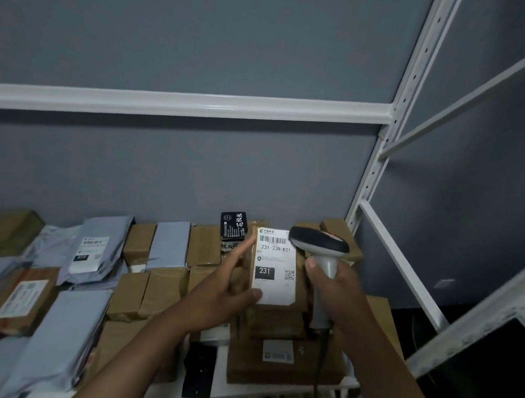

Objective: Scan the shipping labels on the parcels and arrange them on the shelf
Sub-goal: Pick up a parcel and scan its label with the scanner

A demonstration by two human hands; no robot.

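Parcel depot or stockroom. White perforated steel shelving against plain grey wall; brown cardboard boxes and grey plastic mailer bags with printed shipping labels packed across lower frame; grey handheld barcode scanner centre right.

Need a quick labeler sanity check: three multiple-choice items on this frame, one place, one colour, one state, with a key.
1. Where is the scanner head relative to the held parcel?
A. at its upper right
B. below it
C. far left of it

2. What colour is the label block printed "231"?
A. red
B. black
C. white

3. What is the left hand doing?
A. hanging idle
B. pressing flat on the shelf
C. holding the parcel upright

Key: A, the head overlaps the label's top right corner; B, white digits sit on a black block; C, thumb on the label, fingers behind.
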